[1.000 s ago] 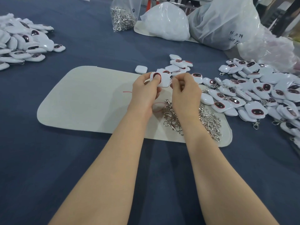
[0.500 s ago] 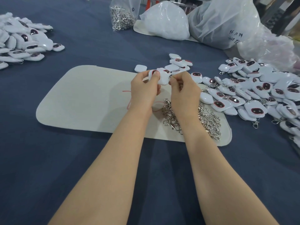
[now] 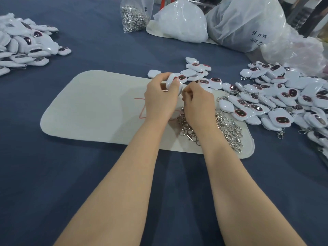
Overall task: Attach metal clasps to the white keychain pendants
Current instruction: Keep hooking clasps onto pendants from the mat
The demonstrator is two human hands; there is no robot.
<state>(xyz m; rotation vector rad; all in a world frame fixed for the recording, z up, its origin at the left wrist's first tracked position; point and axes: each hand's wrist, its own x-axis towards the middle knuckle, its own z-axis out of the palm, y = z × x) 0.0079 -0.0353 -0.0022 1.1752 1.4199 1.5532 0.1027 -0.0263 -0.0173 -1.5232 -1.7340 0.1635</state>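
Dark blue cloth is spread over the worktop, and a cream felt mat is laid flat on it. Above the far part of the mat, a white pendant is gripped in the left hand. The thumb is pressed across its near face and the fingers are curled behind it. The pendant is held tilted and raised clear of the mat.

The right hand is held just beside it, fingers curled. Its fingertips are pinched on a metal clasp at the pendant's lower right edge. So little of that clasp is shown that it cannot be told whether it is hooked on.

A heap of loose clasps is seen on the right end of the mat, beneath and beside the right wrist. A thin red line is seen on the mat, partly hidden by the left wrist. A few scattered pendants are found just beyond the hands. A large pile of pendants, some with clasps fitted, is spread to the right. A second pile is heaped at the far left, well apart from the mat. A clear bag of clasps and white plastic bags are set at the far side.
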